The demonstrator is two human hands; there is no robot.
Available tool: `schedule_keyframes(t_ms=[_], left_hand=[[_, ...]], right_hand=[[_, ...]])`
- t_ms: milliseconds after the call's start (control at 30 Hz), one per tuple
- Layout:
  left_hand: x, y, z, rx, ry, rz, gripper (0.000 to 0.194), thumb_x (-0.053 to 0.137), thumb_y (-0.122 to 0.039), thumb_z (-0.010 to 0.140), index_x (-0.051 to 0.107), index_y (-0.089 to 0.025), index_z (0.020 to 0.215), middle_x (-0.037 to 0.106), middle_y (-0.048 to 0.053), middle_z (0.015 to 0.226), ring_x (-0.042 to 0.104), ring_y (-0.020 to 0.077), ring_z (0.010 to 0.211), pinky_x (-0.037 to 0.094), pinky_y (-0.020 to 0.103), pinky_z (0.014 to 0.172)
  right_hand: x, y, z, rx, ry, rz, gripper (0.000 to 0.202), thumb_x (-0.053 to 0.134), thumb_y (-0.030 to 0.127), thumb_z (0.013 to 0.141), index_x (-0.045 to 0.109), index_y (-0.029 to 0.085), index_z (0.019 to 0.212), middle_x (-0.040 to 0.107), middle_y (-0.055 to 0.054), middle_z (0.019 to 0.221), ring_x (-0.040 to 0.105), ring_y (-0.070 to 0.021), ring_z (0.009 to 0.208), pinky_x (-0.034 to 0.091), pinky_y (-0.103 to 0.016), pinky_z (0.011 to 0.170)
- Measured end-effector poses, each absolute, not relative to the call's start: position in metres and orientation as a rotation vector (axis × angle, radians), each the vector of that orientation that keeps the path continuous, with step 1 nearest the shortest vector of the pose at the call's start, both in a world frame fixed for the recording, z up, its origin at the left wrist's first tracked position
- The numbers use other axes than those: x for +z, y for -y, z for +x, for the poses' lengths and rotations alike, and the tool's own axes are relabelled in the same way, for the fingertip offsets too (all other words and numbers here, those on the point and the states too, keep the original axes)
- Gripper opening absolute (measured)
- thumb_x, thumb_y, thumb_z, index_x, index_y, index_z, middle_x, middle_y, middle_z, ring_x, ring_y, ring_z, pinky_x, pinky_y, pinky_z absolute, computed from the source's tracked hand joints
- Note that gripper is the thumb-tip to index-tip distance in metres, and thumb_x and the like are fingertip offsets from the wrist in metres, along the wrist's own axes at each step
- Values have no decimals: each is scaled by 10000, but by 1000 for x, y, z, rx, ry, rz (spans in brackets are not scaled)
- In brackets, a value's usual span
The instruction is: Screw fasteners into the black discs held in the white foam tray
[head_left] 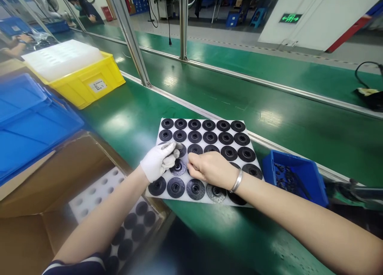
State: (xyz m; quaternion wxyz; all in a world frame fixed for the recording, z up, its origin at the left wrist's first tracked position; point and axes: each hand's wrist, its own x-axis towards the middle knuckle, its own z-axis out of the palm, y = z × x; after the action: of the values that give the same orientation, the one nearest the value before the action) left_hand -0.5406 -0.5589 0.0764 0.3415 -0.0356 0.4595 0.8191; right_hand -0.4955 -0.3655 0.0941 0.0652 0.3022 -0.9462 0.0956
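Note:
A white foam tray [155, 193] lies on the green bench, filled with several round black discs [226, 138] in rows. My left hand [158, 160], in a white glove, rests on the tray's left side, its fingertips touching a disc [178, 168] in the third row. My right hand [209, 169], bare with a metal bracelet at the wrist, is curled beside it, fingertips pinched at the same disc. What the fingers pinch is too small to tell. One disc in the front row [216, 192] looks greyer than the rest.
A cardboard box [44, 179] at the lower left holds another foam tray with black discs [131, 227]. Blue crates [26, 123] and a yellow crate [86, 83] stand at the left. A small blue bin [296, 179] of dark parts sits right of the tray. Another person works at the far left.

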Motion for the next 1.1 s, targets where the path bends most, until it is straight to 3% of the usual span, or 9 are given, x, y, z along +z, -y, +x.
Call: schedule_keyframes(t_ms=[133, 300, 400, 500, 600, 667, 800, 933, 1100], left_hand=[[77, 558, -529, 2144, -1260, -125, 312, 706, -361, 773, 598, -88, 877, 485, -19, 615, 275, -16, 382, 183, 119, 351], [78, 565, -512, 2132, -1284, -108, 377, 740, -230, 735, 619, -89, 1063, 554, 28, 739, 421, 20, 502, 299, 134, 427], [81, 568, -504, 2061, -1371, -77, 434, 726, -244, 746, 595, -111, 1137, 586, 56, 798, 484, 52, 576, 292, 142, 432], [82, 564, -497, 1912, -1514, -9, 371, 713, -344, 748, 613, -101, 1011, 596, 55, 766, 478, 60, 549, 270, 162, 422], [79, 553, -493, 1717, -1782, 166, 329, 672, -432, 764, 602, -130, 873, 602, 23, 705, 467, 75, 511, 315, 200, 455], [78, 545, -491, 1563, -2068, 346, 313, 671, -448, 761, 588, -150, 804, 611, 13, 715, 530, 119, 599, 389, 236, 549], [79, 537, -486, 974, -2668, 728, 384, 610, -548, 782, 554, -168, 767, 600, 20, 745, 559, 185, 699, 395, 284, 613], [80, 538, -483, 483, -2846, 972, 403, 479, -555, 865, 572, -164, 836, 588, 56, 794, 557, 203, 707, 381, 288, 602], [77, 540, -482, 920, -2688, 962, 271, 624, -448, 804, 594, -179, 794, 558, 74, 767, 553, 243, 788, 376, 284, 636]], right_hand=[[93, 370, -496, 233, 2874, 888, 202, 408, 292, 910, 511, 186, 773, 532, 22, 518, 398, -108, 430, 169, -252, 467], [118, 371, -498, 115, 2841, 807, 202, 446, 316, 881, 542, 183, 763, 547, 10, 515, 426, -121, 425, 148, -252, 454], [143, 365, -497, 273, 2747, 640, 182, 451, 288, 864, 533, 182, 740, 510, 27, 491, 423, -112, 428, 178, -244, 457], [164, 355, -494, 558, 2682, 500, 145, 481, 254, 836, 512, 185, 713, 484, 42, 486, 425, -101, 441, 223, -234, 468], [172, 350, -485, 825, 2658, 467, 162, 484, 239, 838, 489, 187, 684, 492, 44, 510, 436, -96, 458, 265, -224, 480], [170, 350, -478, 924, 2657, 482, 170, 481, 235, 844, 487, 187, 681, 486, 48, 515, 429, -90, 452, 277, -220, 479], [162, 354, -464, 880, 2693, 561, 159, 482, 244, 853, 494, 187, 704, 419, 66, 476, 391, -83, 425, 247, -221, 453], [158, 357, -460, 777, 2700, 631, 162, 470, 245, 862, 493, 184, 714, 394, 70, 476, 370, -77, 415, 227, -224, 442], [160, 359, -457, 680, 2672, 732, 150, 447, 229, 869, 501, 177, 739, 397, 69, 478, 372, -79, 414, 228, -228, 447]])
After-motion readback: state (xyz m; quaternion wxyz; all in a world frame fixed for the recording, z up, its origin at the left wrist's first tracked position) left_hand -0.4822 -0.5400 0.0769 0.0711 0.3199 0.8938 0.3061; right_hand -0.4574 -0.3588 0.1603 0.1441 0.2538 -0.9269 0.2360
